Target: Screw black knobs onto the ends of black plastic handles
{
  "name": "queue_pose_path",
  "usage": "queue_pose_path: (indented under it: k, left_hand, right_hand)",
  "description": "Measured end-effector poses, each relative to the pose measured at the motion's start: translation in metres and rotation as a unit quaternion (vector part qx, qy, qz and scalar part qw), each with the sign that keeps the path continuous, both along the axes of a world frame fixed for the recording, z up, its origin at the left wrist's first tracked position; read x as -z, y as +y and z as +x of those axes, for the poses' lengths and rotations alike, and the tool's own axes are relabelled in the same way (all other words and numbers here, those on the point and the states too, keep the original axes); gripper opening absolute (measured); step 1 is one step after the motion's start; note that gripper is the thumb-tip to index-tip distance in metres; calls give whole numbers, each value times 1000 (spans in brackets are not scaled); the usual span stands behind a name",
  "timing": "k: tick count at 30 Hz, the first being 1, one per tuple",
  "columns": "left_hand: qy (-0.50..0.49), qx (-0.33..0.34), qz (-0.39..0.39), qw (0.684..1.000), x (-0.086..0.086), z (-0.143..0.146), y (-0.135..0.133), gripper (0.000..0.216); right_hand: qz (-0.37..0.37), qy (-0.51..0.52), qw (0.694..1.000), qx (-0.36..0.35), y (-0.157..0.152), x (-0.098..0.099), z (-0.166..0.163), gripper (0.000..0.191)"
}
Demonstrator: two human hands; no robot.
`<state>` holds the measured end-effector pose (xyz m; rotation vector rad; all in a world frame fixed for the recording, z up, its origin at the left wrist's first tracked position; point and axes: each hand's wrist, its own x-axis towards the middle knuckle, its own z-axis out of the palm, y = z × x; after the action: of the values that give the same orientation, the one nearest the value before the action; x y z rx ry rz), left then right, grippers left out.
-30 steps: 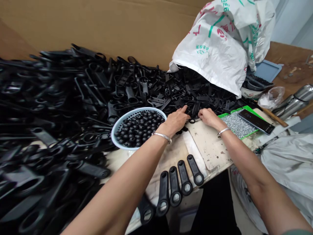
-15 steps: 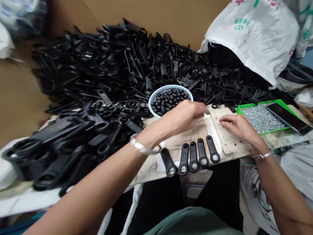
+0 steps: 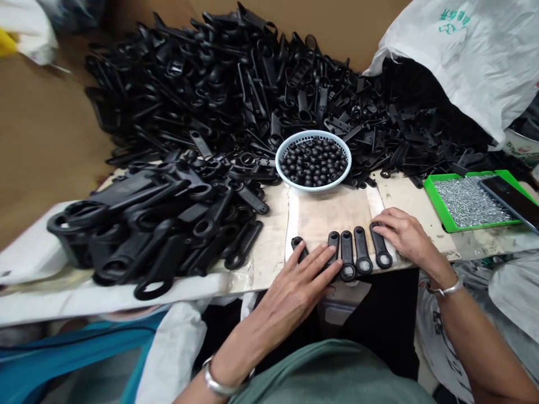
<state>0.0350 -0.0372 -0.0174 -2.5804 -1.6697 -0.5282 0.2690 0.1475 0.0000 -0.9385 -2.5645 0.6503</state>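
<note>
Several black plastic handles, each with a ring at its near end, stand in a row on the board at the front edge of the table. My left hand [image 3: 301, 286] lies flat over the leftmost handle [image 3: 300, 247] and the one beside it, fingers stretched out and partly hiding both. At the row's other end, my right hand [image 3: 402, 235] has its thumb and bent fingers closed on the far end of the rightmost handle [image 3: 381, 247]. Between the hands, two handles [image 3: 347, 255] lie side by side, untouched. Any small part under the right fingertips is hidden.
A pale blue basket [image 3: 314, 188] of black balls [image 3: 314, 163] stands behind the board. Black plastic parts [image 3: 202, 95] are heaped behind and to the left. On the right, a green tray [image 3: 438, 207] holds small metal pieces, with a phone [image 3: 511, 196] across it. A white sack [image 3: 467, 62] hangs behind.
My left hand has come back from near the basket and down onto the left handles. My right hand has moved to the rightmost handle's far end. The view has shifted left.
</note>
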Motion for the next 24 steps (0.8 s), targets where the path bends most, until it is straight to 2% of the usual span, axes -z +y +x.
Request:
queue_pose_path:
  k: [7, 11, 15, 19, 24]
  left_hand:
    - [-38, -33, 29, 998, 1, -18, -16, 44]
    - [-92, -10, 61, 994, 11, -23, -16, 52]
    - [-130, 37, 56, 989, 17, -27, -10, 60]
    - [-141, 48, 54, 987, 12, -28, -6, 63]
    - [-122, 39, 42, 991, 5, -28, -5, 64]
  right_hand:
    - [58, 47, 996, 49, -19, -10, -1, 23]
    - [55, 83, 991, 92, -26, -15, 9, 20]
    - [38, 98, 983, 148, -29, -14, 38, 17]
    - [30, 102, 977, 186, -34, -10, 59, 17]
    - [23, 111, 969, 219, -38, -6, 72, 17]
